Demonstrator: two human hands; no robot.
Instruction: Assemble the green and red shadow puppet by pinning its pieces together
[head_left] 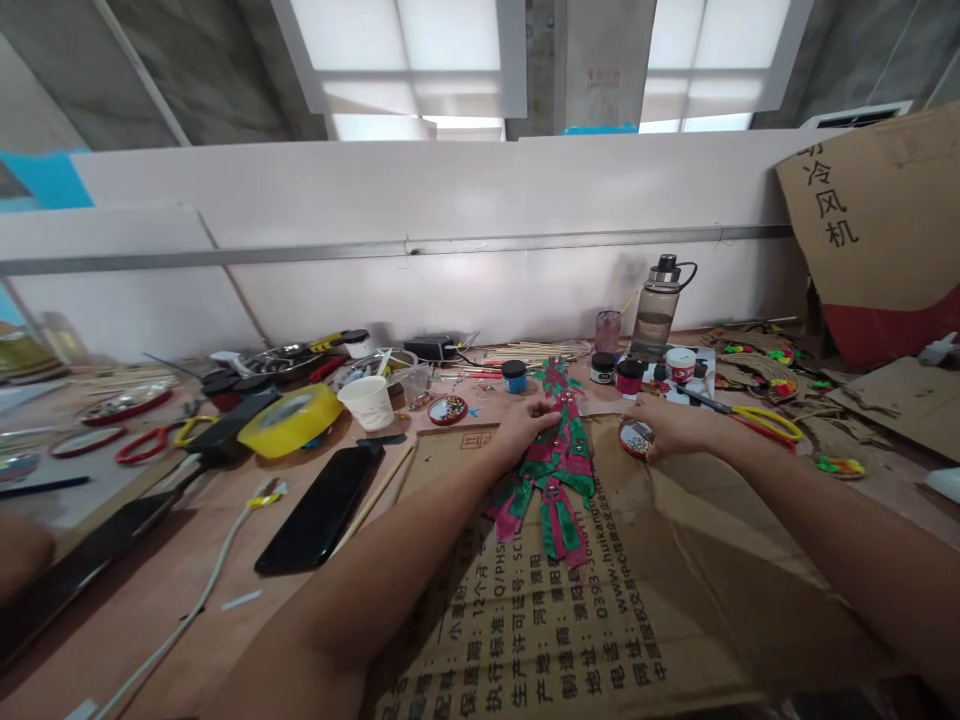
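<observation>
A green and magenta cut-out figure (559,455) dotted with small shiny beads lies on a flat sheet of cardboard (720,600). My left hand (525,428) is closed at the figure's upper left edge, thumb and fingertips pinched against it. To the right, my right hand (671,425) grips the rim of a small red lid (636,438) with tiny beads in it; some of its fingers are hidden. Another red lid of beads (448,409) sits just beyond the cardboard's far left corner.
Left of the cardboard are a black phone (322,510), yellow tape (292,418) and a white paper cup (367,403). Paint jars (514,376), a water bottle (655,310) and yellow-handled scissors (765,422) stand or lie behind. Another person's arm (22,555) shows at far left.
</observation>
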